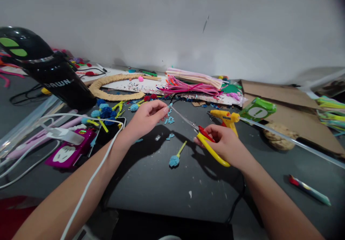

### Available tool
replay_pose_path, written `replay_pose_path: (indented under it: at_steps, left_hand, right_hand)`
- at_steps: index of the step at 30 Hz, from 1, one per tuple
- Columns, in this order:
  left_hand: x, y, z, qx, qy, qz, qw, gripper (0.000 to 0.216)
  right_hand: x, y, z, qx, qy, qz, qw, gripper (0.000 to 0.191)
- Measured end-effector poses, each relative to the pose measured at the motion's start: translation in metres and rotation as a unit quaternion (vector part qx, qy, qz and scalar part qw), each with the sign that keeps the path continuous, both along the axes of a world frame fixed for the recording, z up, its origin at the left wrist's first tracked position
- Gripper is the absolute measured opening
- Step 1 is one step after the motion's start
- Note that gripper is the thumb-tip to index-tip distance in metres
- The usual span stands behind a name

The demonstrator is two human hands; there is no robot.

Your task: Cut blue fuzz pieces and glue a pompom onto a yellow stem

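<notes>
My right hand [225,143] grips yellow-and-red scissors [205,139], whose blades point up and left toward my left hand. My left hand [147,118] is pinched closed on a tiny blue piece [169,105] right at the scissor tips. Small blue snippets [169,120] lie on the dark table [151,182] just below. A blue pom-pom on a yellow stem [176,157] lies between my hands.
A yellow glue gun [225,117] stands behind my right hand, beside a green packet [257,109]. Pink pipe cleaners [188,85], a tan ring [115,87], blue pom-poms [106,113], a black appliance [45,65], a magenta case [71,150], white cables and cardboard [291,103] surround the area. A pen [308,189] lies right.
</notes>
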State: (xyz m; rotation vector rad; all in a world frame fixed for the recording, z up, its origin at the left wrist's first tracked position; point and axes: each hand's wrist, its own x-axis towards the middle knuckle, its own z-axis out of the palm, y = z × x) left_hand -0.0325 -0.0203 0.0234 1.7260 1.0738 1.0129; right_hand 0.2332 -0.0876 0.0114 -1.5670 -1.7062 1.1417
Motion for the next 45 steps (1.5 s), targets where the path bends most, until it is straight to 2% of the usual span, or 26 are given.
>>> replay_pose_path:
  at_steps: [10,23,45]
  left_hand:
    - [-0.002,0.000,0.000,0.013,0.003,0.005,1.000,0.022]
    - [-0.003,0.001,-0.001,0.033,0.030,0.016,0.999,0.023]
    - [-0.003,0.001,-0.002,0.032,0.048,0.023,0.998,0.023]
  right_hand:
    - [-0.005,0.000,0.002,0.005,-0.010,-0.013,1.000,0.045]
    - [-0.004,0.001,-0.007,-0.014,-0.012,-0.009,1.000,0.042]
    - [-0.003,0.000,-0.009,0.004,-0.041,0.018,0.999,0.037]
